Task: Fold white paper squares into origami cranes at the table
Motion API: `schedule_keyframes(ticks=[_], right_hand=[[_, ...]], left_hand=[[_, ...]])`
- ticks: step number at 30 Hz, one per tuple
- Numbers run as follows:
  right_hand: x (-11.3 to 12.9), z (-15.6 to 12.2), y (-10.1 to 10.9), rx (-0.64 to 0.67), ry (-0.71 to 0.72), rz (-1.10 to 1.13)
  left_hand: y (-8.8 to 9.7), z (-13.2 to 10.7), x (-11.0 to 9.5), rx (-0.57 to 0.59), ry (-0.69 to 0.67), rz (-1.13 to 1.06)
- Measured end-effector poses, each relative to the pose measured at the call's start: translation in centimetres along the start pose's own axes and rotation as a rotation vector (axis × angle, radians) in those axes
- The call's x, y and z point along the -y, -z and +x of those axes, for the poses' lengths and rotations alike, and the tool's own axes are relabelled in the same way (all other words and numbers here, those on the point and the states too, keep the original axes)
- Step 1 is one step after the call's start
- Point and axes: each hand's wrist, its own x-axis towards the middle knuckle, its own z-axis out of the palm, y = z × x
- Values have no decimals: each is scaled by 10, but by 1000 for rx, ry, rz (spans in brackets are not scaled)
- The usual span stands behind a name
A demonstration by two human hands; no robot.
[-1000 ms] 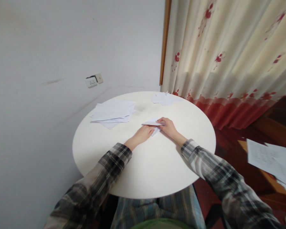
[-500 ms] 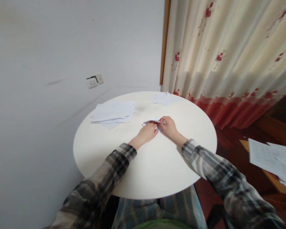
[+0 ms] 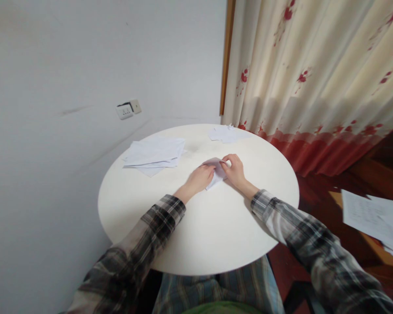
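Note:
A small folded sheet of white paper (image 3: 218,172) is between my two hands, over the middle of the round white table (image 3: 212,226). My left hand (image 3: 201,177) is closed on the paper's left side, its fingers bent over the sheet and partly hiding it. With thumb and fingers, my right hand (image 3: 234,169) pinches the right side of the paper, where an edge is raised. The lower corner of the sheet shows below my fingers, near the tabletop.
A stack of white paper (image 3: 153,152) lies at the table's back left. Smaller paper pieces (image 3: 225,134) are at the far edge. Written sheets (image 3: 373,218) rest on a lower wooden surface to the right. A wall (image 3: 52,174) is close on the left, a curtain (image 3: 314,87) behind.
My hands have moved slightly apart, and more of the paper shows between them. My right hand has risen a little with its edge of the sheet.

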Motion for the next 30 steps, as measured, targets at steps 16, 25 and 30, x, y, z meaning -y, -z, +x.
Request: schedule_keyframes(ticks=[16, 25, 30], right_hand=[[-2, 2, 5, 160, -115, 215], [2, -2, 2, 351, -211, 240], [4, -3, 2, 376, -193, 326]], left_hand=[[-11, -5, 16, -34, 231, -140], [-17, -5, 20, -37, 160, -181], [-17, -5, 21, -24, 152, -208]])
